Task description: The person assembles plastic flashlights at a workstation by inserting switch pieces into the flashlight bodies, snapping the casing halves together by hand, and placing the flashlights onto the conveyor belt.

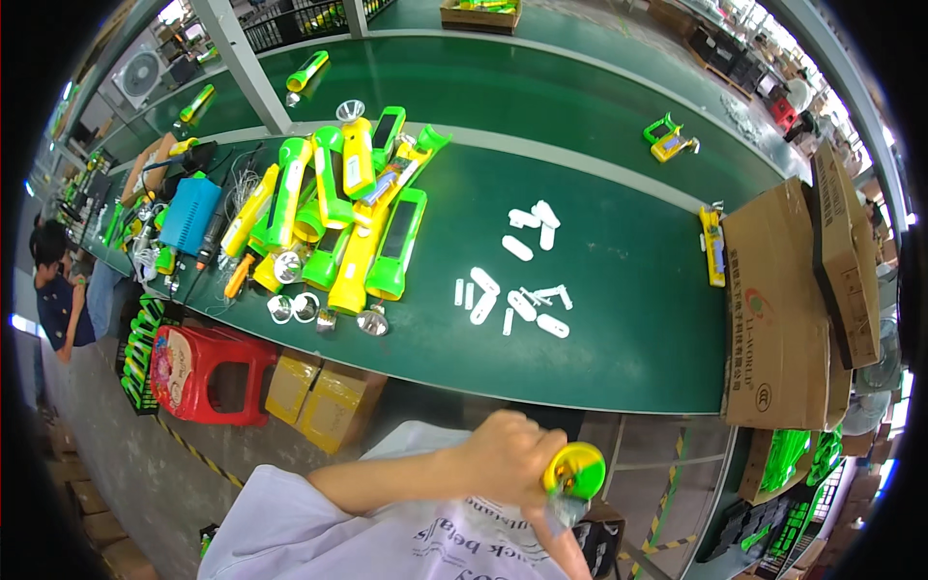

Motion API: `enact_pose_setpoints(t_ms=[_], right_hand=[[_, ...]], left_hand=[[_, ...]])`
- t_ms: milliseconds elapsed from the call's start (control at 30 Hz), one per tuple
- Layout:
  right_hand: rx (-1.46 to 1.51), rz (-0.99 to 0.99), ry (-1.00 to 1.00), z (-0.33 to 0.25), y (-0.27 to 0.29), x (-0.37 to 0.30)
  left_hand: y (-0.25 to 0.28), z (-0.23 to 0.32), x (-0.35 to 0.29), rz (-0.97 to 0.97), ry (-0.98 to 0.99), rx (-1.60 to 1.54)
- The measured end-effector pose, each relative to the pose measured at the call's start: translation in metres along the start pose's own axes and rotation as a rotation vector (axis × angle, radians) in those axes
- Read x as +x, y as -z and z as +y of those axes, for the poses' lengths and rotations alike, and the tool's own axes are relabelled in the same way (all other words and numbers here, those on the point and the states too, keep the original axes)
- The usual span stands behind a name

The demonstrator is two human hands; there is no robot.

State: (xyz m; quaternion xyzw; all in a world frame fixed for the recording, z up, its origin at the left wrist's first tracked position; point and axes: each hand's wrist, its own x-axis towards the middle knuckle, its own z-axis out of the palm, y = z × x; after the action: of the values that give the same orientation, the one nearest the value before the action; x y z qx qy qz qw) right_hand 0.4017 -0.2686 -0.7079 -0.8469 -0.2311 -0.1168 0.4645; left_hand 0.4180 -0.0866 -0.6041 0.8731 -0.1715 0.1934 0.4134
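Observation:
My left hand (507, 459) is closed round a yellow and green flashlight body (587, 468), held in front of my shirt with its round end facing up. Inside that end something copper-coloured shows, and a shiny piece like a reflector (566, 509) hangs at its lower edge. Close below it is my right hand (561, 546), mostly hidden and smeared, so its fingers cannot be made out. On the green bench (628, 338) beyond lie small white plastic parts (517, 248). To their left is a heap of yellow and green flashlights (353, 261), some with loose reflectors (372, 322).
A blue box-shaped device (189, 215), wires and a screwdriver-like tool (206, 249) lie left of the heap. A cardboard box (778, 309) stands at the bench's right end. Below the bench are a red stool (208, 372) and cartons (329, 406). Another person (63, 290) is at far left.

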Motion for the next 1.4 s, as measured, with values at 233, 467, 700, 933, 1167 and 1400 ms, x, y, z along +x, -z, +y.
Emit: enact_pose_setpoints(t_ms=[233, 467, 700, 933, 1167, 1400], right_hand=[[0.497, -0.176, -0.382, -0.042, -0.005, 0.046], [1.125, -0.216, -0.964, -0.054, 0.004, 0.064], [1.691, -0.364, -0.940, -0.036, 0.016, 0.059], [1.855, -0.400, -0.897, -0.044, 0.031, 0.066], [2.080, -0.470, -0.850, -0.031, 0.030, 0.054], [2.303, -0.550, -0.721, -0.026, 0.022, 0.053]], left_hand=[[0.000, -0.019, 0.006, -0.260, 0.316, 0.037], [0.036, -0.064, 0.030, -0.251, 0.402, 0.126], [0.061, -0.177, 0.093, 0.079, 0.187, 0.448], [0.042, -0.228, 0.110, 0.049, 0.166, 0.540], [0.046, -0.181, 0.109, 0.151, 0.415, 0.102], [0.012, -0.018, 0.047, -0.246, 0.477, -0.799]])
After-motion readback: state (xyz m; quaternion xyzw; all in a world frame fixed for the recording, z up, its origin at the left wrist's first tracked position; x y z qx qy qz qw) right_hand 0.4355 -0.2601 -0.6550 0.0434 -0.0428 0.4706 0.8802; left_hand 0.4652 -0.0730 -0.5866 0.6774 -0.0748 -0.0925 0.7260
